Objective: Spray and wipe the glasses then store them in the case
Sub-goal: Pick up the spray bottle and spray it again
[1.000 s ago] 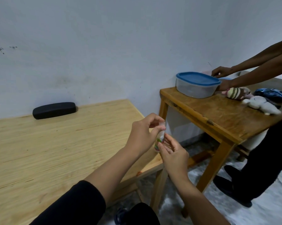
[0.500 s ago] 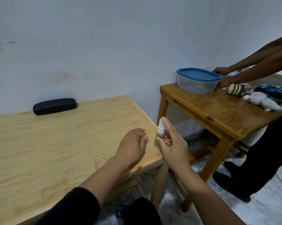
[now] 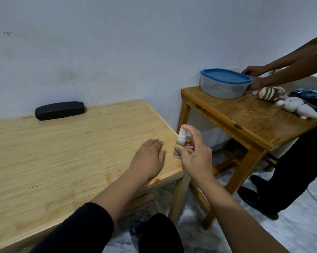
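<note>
A small white spray bottle (image 3: pixel 179 143) with a green label stands upright in my right hand (image 3: pixel 196 156), index finger resting on its nozzle, just past the right edge of the light wooden table (image 3: pixel 66 157). My left hand (image 3: pixel 148 157) lies palm down on that table close to the bottle; whether something sits under it cannot be seen. A closed black glasses case (image 3: pixel 59 110) rests at the table's far edge against the wall. No glasses are visible.
To the right stands a darker wooden table (image 3: pixel 245 121) with a blue-lidded plastic container (image 3: pixel 225 83), soft toys (image 3: pixel 296 108) and a blue toy car (image 3: pixel 309 94). Another person (image 3: pixel 290 161) stands there, both hands at the container.
My left hand let go of the bottle's top and dropped flat onto the table. My right hand kept the bottle and set a finger on its nozzle.
</note>
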Demonstrator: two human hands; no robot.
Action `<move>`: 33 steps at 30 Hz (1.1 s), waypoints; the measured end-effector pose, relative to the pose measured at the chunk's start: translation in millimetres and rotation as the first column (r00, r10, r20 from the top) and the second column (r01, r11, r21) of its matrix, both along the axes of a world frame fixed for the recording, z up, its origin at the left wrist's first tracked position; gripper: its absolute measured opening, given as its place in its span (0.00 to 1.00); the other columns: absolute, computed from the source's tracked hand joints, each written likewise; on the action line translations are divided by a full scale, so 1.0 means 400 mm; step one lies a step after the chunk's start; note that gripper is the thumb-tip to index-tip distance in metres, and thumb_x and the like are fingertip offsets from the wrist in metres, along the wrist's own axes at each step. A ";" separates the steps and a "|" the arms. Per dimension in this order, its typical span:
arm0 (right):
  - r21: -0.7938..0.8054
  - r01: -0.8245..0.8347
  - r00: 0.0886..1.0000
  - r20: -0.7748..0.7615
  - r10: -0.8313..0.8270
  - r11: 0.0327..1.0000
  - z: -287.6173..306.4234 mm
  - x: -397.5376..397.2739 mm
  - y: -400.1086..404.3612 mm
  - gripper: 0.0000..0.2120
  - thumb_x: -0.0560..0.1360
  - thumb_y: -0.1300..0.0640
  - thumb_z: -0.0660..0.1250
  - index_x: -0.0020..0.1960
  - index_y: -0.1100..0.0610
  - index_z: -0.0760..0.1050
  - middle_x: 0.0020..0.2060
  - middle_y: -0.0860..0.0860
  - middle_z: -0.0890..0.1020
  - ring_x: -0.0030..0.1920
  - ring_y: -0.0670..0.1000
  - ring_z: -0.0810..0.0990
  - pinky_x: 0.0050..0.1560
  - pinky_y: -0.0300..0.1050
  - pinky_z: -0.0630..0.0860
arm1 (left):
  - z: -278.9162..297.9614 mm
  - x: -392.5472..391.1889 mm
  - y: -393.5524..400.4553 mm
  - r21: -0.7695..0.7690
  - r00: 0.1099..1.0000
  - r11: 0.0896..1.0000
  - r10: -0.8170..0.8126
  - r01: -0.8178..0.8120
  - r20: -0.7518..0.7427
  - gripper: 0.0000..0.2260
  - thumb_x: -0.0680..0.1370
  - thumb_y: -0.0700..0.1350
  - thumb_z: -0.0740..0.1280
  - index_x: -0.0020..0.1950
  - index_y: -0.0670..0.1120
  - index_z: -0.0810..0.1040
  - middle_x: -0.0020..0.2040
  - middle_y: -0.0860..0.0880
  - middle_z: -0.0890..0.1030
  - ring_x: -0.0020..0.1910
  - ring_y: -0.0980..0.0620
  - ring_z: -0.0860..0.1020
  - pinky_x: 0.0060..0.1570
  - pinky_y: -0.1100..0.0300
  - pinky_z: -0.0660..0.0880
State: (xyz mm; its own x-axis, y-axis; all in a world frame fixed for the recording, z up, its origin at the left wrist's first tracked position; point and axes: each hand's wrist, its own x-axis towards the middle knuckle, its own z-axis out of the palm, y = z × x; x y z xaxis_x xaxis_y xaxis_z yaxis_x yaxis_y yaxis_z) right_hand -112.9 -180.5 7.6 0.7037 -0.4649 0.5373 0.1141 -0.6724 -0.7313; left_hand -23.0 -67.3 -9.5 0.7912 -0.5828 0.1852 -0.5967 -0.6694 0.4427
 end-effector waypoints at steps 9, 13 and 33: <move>0.047 -0.008 1.000 -0.021 0.009 0.999 0.004 0.000 0.013 0.31 0.70 0.63 0.72 0.61 0.36 0.65 0.46 0.47 0.78 0.39 0.26 0.77 0.40 0.18 0.70 | 0.010 -0.003 0.006 0.001 1.000 1.000 0.007 -0.007 -0.022 0.19 0.80 0.50 0.56 0.70 0.47 0.66 0.71 0.48 0.67 0.71 0.49 0.62 0.70 0.55 0.58; 0.078 -0.048 0.996 -0.065 0.053 0.996 0.017 0.020 0.024 0.31 0.70 0.64 0.72 0.61 0.37 0.66 0.46 0.47 0.77 0.39 0.34 0.79 0.38 0.21 0.72 | 0.035 -0.003 0.014 -0.062 0.997 0.996 0.063 -0.066 -0.052 0.18 0.79 0.49 0.57 0.68 0.45 0.69 0.67 0.46 0.72 0.66 0.48 0.69 0.67 0.55 0.65; 0.189 -0.313 0.939 -0.086 0.333 0.931 0.099 0.425 0.294 0.28 0.71 0.66 0.71 0.64 0.44 0.68 0.47 0.54 0.78 0.36 0.39 0.77 0.30 0.24 0.72 | 0.078 0.315 0.437 0.326 0.864 0.811 0.501 -0.487 0.044 0.24 0.81 0.51 0.49 0.72 0.39 0.57 0.74 0.41 0.59 0.74 0.43 0.55 0.74 0.48 0.53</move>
State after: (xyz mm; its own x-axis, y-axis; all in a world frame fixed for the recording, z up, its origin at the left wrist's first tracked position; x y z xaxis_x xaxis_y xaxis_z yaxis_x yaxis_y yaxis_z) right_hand 56.9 -62.9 47.3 0.8830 -0.2788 0.3777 0.2136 -0.4778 -0.8521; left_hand 102.8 107.4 21.8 0.9911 -0.1317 0.0199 -0.1331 -0.9757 0.1740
